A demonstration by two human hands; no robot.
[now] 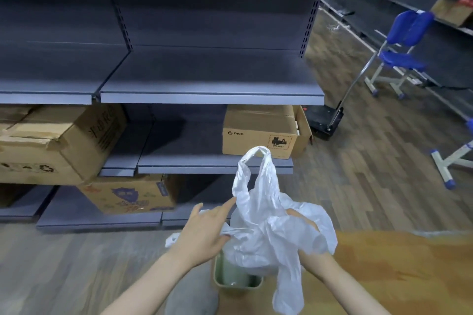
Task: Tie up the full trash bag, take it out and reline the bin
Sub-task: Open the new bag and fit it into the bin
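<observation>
Nearest the viewer, a small green bin stands on the floor, and everything else is placed from it. Directly above the bin hangs a thin white bag, one handle loop standing up, another strip of plastic trailing down past the bin's right side. The left hand, just left of and above the bin, touches the bag with forefinger stretched toward the upright loop and the thumb at a fold; its grip looks loose, fingers mostly straight. The right hand, above the bin's right, is wrapped in the plastic, so I cannot tell how firm its grip is. The bag looks light and slack, so this is probably the relining step: a fresh bag being shaken open over the bin. Next, the mouth needs spreading wide, lowering inside, and its edge folding over the rim. Just left of the bin a scrap of white plastic lies on the floor. Beyond the bin stand grey shelves holding cardboard boxes, and far off to its right a blue chair.
</observation>
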